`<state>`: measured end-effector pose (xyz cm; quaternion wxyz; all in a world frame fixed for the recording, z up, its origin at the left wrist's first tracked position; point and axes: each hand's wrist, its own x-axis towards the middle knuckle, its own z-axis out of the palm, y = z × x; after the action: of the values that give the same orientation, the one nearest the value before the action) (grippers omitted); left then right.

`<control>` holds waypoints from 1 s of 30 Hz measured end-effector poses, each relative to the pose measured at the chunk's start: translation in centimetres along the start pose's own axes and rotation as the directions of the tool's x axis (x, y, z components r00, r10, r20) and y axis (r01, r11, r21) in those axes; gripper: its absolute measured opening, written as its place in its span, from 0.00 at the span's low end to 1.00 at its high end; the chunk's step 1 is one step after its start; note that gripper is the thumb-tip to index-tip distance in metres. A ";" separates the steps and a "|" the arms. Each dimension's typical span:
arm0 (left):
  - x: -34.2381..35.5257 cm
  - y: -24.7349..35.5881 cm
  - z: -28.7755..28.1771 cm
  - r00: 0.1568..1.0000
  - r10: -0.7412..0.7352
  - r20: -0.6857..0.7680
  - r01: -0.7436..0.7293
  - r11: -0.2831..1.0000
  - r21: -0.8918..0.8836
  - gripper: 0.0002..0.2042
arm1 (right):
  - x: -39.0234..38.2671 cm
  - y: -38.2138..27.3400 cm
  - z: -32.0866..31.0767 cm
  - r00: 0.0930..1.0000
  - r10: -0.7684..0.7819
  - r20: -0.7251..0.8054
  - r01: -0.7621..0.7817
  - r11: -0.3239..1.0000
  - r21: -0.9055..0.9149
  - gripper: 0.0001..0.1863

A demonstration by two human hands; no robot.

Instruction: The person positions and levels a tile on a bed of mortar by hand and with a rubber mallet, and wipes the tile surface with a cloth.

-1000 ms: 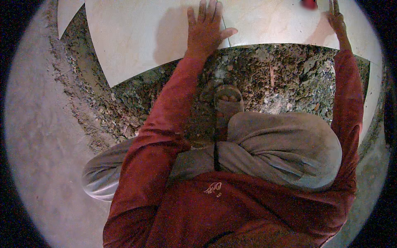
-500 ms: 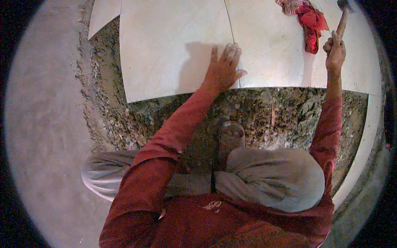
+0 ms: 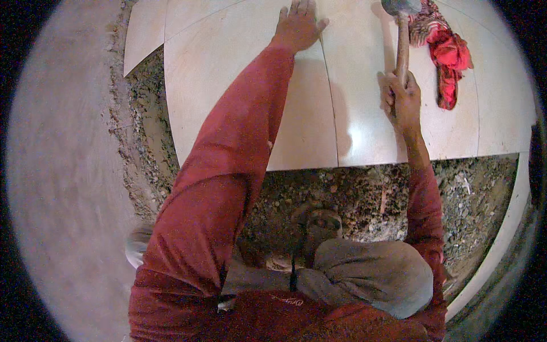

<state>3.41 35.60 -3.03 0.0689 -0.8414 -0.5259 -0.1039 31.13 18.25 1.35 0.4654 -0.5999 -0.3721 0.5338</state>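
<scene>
My left hand lies with spread fingers on the large cream floor tiles, at the seam between two of them. My right hand is wrapped round the wooden handle of a mallet. The mallet's grey head points away from me, at the upper edge of the view, where it is partly cut off. Whether the head touches the tile, I cannot tell. Just right of the mallet, a crumpled red and striped cloth rests on the tiles.
Rough soil with gravel runs along the tiles' near edge and up their left side. A smooth grey floor spreads at the left. A pale border strip curves along the right. My bent knee is close to the soil.
My left hand has slid farther away along the seam. My right hand has brought the mallet leftward, from beyond the cloth to its left side. The view has tilted farther forward.
</scene>
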 end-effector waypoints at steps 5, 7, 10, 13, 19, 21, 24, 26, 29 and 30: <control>5.8 -2.3 0.5 0.972 -0.125 0.199 0.159 0.974 -0.162 0.39 | -0.4 1.1 0.5 0.997 -0.071 -0.034 0.073 0.994 0.078 0.13; 6.6 -4.4 1.1 0.984 -0.090 0.155 0.112 0.983 -0.142 0.39 | -0.6 0.9 1.1 0.993 -0.041 -0.108 0.046 0.998 0.044 0.11; 5.9 -7.0 0.9 0.985 0.001 0.172 0.060 0.934 -0.352 0.35 | -0.2 1.5 0.8 0.988 -0.093 -0.123 0.099 0.994 0.042 0.11; 1.7 -13.0 1.4 0.995 -0.018 0.099 0.042 0.970 -0.240 0.32 | -0.4 1.0 1.0 0.994 -0.047 -0.101 0.057 0.994 0.096 0.11; -10.6 -28.7 0.3 0.970 -0.164 -0.178 0.144 0.982 -0.118 0.28 | -0.6 -0.6 2.9 0.982 -0.080 -0.172 0.089 0.995 0.042 0.06; -14.9 -34.6 -1.1 0.976 0.110 -0.186 -0.065 0.971 0.231 0.26 | -0.6 -0.5 2.9 0.984 -0.062 -0.168 0.067 0.997 0.028 0.06; -16.8 -36.7 -1.6 0.972 0.203 -0.121 -0.117 0.857 0.502 0.25 | 0.1 0.5 1.3 0.987 -0.094 -0.130 0.085 0.994 -0.073 0.08; -16.7 -36.5 -2.2 0.986 -0.005 -0.169 0.078 0.898 0.432 0.26 | -0.1 0.5 1.4 0.988 -0.100 -0.117 0.094 0.994 -0.052 0.09; -14.7 -33.2 -2.5 0.873 -0.450 -0.188 0.477 0.870 0.129 0.31 | -0.3 0.4 1.5 0.980 -0.137 -0.146 0.137 0.991 -0.009 0.09; -14.4 -32.5 -2.7 0.841 -0.520 -0.148 0.538 0.835 0.119 0.32 | -0.5 -0.3 2.2 0.979 -0.109 -0.171 0.113 0.994 0.013 0.09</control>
<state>-32.24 36.65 -3.76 0.1319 -0.6479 -0.7399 -0.1235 28.93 18.20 1.80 0.5311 -0.6163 -0.3580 0.4582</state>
